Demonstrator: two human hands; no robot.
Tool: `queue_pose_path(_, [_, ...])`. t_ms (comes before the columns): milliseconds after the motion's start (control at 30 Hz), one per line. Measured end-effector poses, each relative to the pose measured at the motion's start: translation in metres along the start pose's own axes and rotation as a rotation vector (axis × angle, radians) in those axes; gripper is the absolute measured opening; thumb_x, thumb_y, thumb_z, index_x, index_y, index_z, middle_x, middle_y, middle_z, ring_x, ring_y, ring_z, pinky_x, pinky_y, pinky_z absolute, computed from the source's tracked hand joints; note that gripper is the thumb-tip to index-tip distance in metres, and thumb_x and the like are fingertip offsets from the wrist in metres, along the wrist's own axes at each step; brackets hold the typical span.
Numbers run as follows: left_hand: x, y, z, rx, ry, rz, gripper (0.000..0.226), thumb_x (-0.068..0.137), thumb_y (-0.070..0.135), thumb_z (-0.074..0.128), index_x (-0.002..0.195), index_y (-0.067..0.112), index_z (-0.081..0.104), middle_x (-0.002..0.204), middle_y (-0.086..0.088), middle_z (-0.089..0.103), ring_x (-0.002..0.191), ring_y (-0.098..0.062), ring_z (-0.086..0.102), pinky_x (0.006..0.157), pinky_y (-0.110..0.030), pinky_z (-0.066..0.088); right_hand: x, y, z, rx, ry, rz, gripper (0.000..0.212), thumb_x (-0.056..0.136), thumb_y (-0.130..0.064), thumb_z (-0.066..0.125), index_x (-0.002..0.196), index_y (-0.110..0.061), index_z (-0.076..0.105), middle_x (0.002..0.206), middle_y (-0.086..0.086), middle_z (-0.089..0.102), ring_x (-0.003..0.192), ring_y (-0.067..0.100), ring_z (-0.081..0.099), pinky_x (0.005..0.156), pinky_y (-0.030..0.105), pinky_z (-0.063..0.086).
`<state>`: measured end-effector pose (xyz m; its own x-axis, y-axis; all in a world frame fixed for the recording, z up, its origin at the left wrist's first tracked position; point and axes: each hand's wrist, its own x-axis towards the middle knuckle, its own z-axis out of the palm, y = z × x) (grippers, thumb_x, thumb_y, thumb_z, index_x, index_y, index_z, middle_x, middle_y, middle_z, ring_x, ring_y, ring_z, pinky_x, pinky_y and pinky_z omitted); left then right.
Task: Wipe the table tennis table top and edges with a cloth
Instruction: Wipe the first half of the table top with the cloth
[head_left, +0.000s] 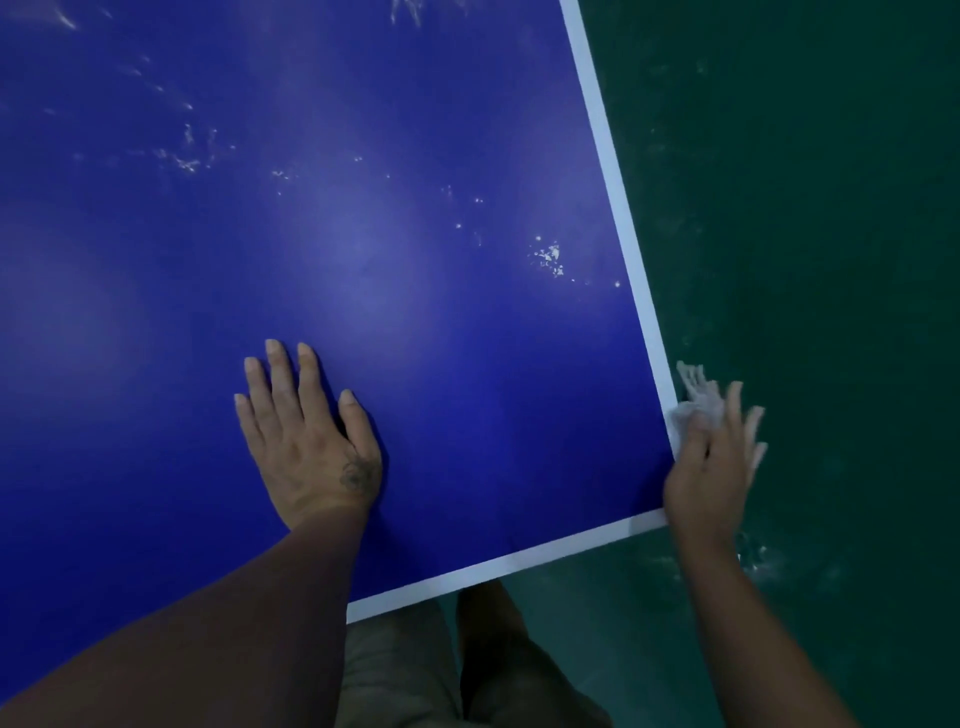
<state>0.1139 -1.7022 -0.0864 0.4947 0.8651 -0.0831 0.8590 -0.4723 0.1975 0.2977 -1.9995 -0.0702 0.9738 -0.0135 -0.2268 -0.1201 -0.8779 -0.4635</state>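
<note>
Head camera looks down on one corner of the blue table tennis surface (415, 291), with a white border line (613, 176) running along its right side and near end. The left hand (306, 436) lies flat on the blue top a little way in from the near end, palm down, fingers straight and slightly spread, holding nothing; a small dark mark shows near the base of its thumb. The right hand (711, 467) is at the right edge of the surface, just beyond the corner, its fingers stretched out and blurred. It presses a crumpled white cloth (698, 400) against that edge, and the cloth sticks out past the fingertips, touching the white line. How the thumb sits on the cloth I cannot make out. White specks and smears (548, 257) are scattered over the blue top farther along, thickest near the right border. A dark green floor (831, 260) lies beside the surface, with a few pale flecks near the right forearm. The person's khaki shorts (395, 675) show below the near end.
</note>
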Motion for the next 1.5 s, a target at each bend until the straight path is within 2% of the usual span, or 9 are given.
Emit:
queue_pose_path(133, [0.0, 0.0, 0.0, -0.012, 0.016, 0.016, 0.067, 0.11, 0.04, 0.036, 0.17, 0.012, 0.028, 0.181, -0.01, 0.015, 0.169, -0.029, 0.005, 0.136, -0.053, 0.005, -0.03, -0.019, 0.008, 0.097, 0.014, -0.276, 0.029, 0.11, -0.032, 0.046, 0.124, -0.038, 0.071, 0.175, -0.016, 0.028, 0.167, 0.013, 0.011, 0.137, 0.045, 0.003])
queue_pose_path(300, [0.0, 0.0, -0.002, -0.015, -0.002, 0.01, 0.068, 0.11, 0.04, 0.037, 0.171, 0.012, 0.026, 0.181, -0.01, 0.013, 0.169, -0.03, 0.004, 0.136, -0.054, 0.005, -0.075, -0.011, 0.045, -0.243, -0.201, -0.731, 0.052, 0.11, -0.021, 0.048, 0.162, -0.026, 0.046, 0.178, -0.003, 0.025, 0.167, 0.027, 0.015, 0.131, 0.063, 0.017])
queue_pose_path(400, [0.0, 0.0, -0.002, -0.018, -0.008, 0.016, 0.068, 0.11, 0.042, 0.035, 0.171, 0.012, 0.026, 0.182, -0.01, 0.012, 0.169, -0.03, 0.003, 0.136, -0.054, 0.005, -0.037, -0.008, 0.032, -0.07, -0.023, -0.406, 0.042, 0.112, -0.018, 0.044, 0.151, -0.03, 0.055, 0.173, -0.007, 0.031, 0.161, 0.032, 0.028, 0.128, 0.065, 0.026])
queue_pose_path(500, [-0.001, 0.001, -0.002, -0.011, -0.012, 0.016, 0.069, 0.111, 0.044, 0.031, 0.171, 0.012, 0.024, 0.182, -0.01, 0.01, 0.169, -0.029, 0.002, 0.136, -0.054, 0.004, -0.002, -0.009, 0.01, 0.113, 0.14, 0.079, 0.046, 0.114, -0.033, 0.035, 0.158, -0.031, 0.046, 0.177, -0.007, 0.024, 0.166, 0.026, 0.014, 0.134, 0.062, 0.012])
queue_pose_path(633, [-0.001, 0.001, -0.003, 0.0, -0.018, 0.021, 0.07, 0.111, 0.046, 0.029, 0.172, 0.012, 0.023, 0.182, -0.01, 0.009, 0.169, -0.03, 0.001, 0.136, -0.053, 0.003, -0.034, -0.031, 0.008, 0.048, -0.017, -0.341, 0.03, 0.112, -0.027, 0.049, 0.13, -0.046, 0.064, 0.176, -0.012, 0.028, 0.166, 0.029, 0.018, 0.135, 0.055, 0.01])
queue_pose_path(833, [0.0, -0.002, -0.002, -0.003, -0.022, 0.028, 0.07, 0.111, 0.047, 0.029, 0.172, 0.014, 0.022, 0.182, -0.009, 0.009, 0.169, -0.03, 0.002, 0.137, -0.053, 0.003, -0.152, -0.033, 0.063, -0.33, -0.323, -0.964, 0.064, 0.109, -0.029, 0.056, 0.168, -0.025, 0.034, 0.18, 0.001, 0.02, 0.167, 0.029, 0.016, 0.13, 0.063, 0.021])
queue_pose_path(1000, [0.0, -0.003, 0.0, 0.001, -0.013, 0.021, 0.069, 0.111, 0.049, 0.027, 0.172, 0.016, 0.021, 0.182, -0.008, 0.01, 0.169, -0.029, 0.001, 0.137, -0.051, 0.002, -0.098, -0.061, 0.072, -0.464, -0.299, -0.962, 0.081, 0.107, -0.068, 0.041, 0.173, -0.03, 0.015, 0.181, -0.003, 0.009, 0.168, 0.023, 0.009, 0.134, 0.048, 0.01])
queue_pose_path(1233, [0.0, -0.002, 0.001, 0.011, -0.006, 0.012, 0.068, 0.112, 0.049, 0.024, 0.172, 0.018, 0.021, 0.182, -0.004, 0.008, 0.169, -0.025, 0.0, 0.137, -0.049, 0.003, 0.045, -0.089, 0.047, -0.495, -0.118, -0.581, 0.073, 0.111, -0.064, 0.009, 0.174, -0.026, 0.006, 0.182, 0.003, 0.006, 0.168, 0.032, 0.003, 0.135, 0.058, 0.004])
queue_pose_path(1500, [-0.03, 0.029, -0.009, -0.089, 0.04, -0.179, 0.057, 0.118, 0.035, 0.034, 0.168, 0.007, 0.033, 0.179, -0.009, 0.022, 0.168, -0.026, 0.011, 0.137, -0.049, 0.007, -0.029, -0.018, 0.025, -0.515, -0.387, -1.018, 0.069, 0.115, -0.051, 0.024, 0.173, -0.017, 0.009, 0.182, 0.002, 0.004, 0.168, 0.026, 0.003, 0.134, 0.058, 0.011])
